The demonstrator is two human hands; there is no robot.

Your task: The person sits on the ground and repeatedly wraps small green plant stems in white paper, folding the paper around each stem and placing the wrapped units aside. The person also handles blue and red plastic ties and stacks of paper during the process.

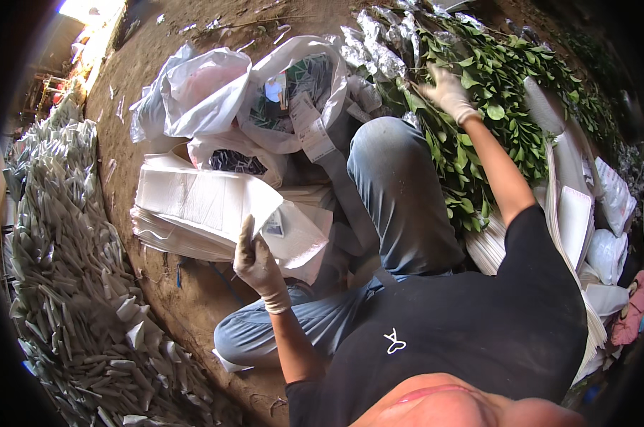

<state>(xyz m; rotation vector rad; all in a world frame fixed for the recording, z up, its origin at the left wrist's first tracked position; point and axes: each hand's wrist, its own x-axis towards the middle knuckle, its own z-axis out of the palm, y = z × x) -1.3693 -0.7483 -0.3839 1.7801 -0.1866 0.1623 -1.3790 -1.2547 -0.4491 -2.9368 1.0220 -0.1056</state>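
My left hand (pixel 259 267), in a pale work glove with stained fingertips, grips the near edge of a white padded paper sheet (pixel 209 195). This sheet lies on a thick stack of similar sheets (pixel 177 232), and a small printed label (pixel 273 224) shows beside the fingers. My right hand (pixel 449 93), also gloved and slightly blurred, is stretched out over cut leafy branches (pixel 506 107). Its fingers are spread near the bare stems, and I see nothing held in it. Silvery wrapping (pixel 378 48) covers the stem ends by that hand.
Open white plastic bags (pixel 207 96) stand before me; one holds dark green packets and a lit phone-like screen (pixel 275 95). A strip of printed labels (pixel 311 128) hangs over its rim. Many wrapped bundles (pixel 81 277) line the left. More sheets (pixel 574 213) and filled bags (pixel 610 253) lie right.
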